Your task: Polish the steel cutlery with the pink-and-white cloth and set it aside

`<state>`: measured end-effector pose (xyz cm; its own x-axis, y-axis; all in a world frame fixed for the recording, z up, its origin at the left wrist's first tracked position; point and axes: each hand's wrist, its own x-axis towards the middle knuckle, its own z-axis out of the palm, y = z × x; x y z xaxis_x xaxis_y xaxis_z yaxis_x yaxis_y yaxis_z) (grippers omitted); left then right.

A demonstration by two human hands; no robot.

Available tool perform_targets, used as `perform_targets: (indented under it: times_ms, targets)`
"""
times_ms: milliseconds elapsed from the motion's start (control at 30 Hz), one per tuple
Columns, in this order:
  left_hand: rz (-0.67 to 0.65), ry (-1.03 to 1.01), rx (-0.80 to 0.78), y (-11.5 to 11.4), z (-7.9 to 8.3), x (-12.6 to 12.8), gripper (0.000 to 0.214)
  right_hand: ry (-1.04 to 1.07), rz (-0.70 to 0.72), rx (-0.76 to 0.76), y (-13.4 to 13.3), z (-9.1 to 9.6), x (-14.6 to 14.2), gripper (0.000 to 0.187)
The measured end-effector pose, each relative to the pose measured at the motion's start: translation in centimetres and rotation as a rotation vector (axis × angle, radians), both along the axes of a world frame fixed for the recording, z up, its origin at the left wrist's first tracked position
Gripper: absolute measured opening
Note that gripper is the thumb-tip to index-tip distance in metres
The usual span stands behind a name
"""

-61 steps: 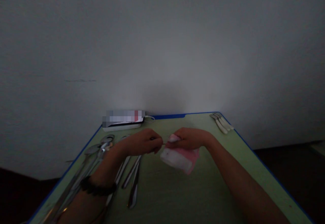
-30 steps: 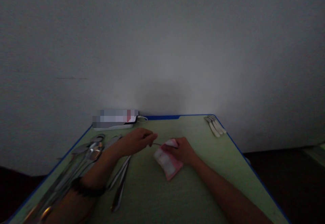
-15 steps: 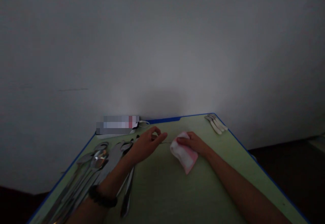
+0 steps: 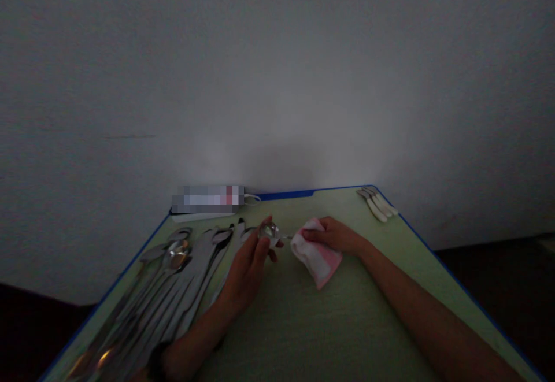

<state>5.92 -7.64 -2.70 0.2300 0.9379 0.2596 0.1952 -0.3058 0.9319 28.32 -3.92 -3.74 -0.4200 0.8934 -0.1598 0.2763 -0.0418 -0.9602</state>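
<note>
My left hand (image 4: 251, 263) pinches a shiny metal spoon (image 4: 270, 232) by its bowl, just above the green table (image 4: 303, 324). The spoon's thin handle runs right into a pink and white cloth (image 4: 315, 256). My right hand (image 4: 336, 236) is closed on that cloth and presses it round the handle. Both hands meet near the middle of the table, towards its far side.
A row of several metal spoons and other cutlery (image 4: 173, 289) lies along the table's left side. A few white-handled utensils (image 4: 378, 203) lie at the far right corner. A flat white object with a cable (image 4: 208, 206) rests against the wall. The table's blue edge (image 4: 455, 278) borders dark floor.
My left hand turned and now shows the spoon's bowl between its fingers. The right hand with the cloth stayed beside it. Earlier the cloth was lowered onto the table.
</note>
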Motion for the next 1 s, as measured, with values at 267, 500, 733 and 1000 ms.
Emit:
perform_targets:
  times_ms: [267,500,733,1000]
  targets:
    - [0.105,0.050,-0.131,0.4,0.0,0.1,0.025,-0.157,0.155,0.033,-1.3,1.2,-2.0,0.041]
    - [0.153,-0.243,-0.140,1.5,-0.7,-0.6,0.032,-0.293,0.229,0.113,-2.2,2.4,-1.4,0.042]
    - [0.029,-0.127,-0.224,0.8,-1.4,-0.1,0.029,-0.262,0.326,0.050,-2.4,1.1,-2.4,0.043]
    - [0.056,-0.522,-0.353,0.3,-1.2,0.4,0.033,0.920,-0.213,-0.285,-1.2,1.2,-1.6,0.032]
